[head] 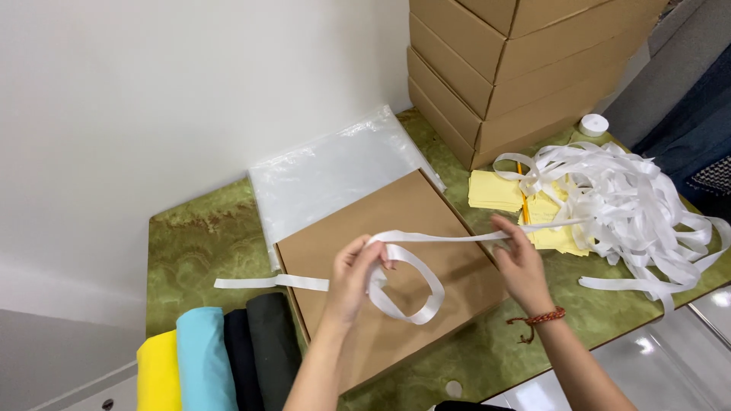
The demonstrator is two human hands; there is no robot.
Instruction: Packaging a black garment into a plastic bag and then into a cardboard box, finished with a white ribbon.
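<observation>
Head view: left hand (352, 275) pinches white ribbon (411, 278) loop; right hand (521, 262) grips ribbon, fingertips hidden.

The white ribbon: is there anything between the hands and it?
No. The left hand pinches the white ribbon at its loop, and the right hand holds the strand directly, above the flat brown box.

— What are the hands doing?
— The left hand (352, 274) pinches a looped white satin ribbon (407, 285) over the flat brown cardboard box (457, 266); the right hand (521, 262) pulls its strand taut.
</observation>
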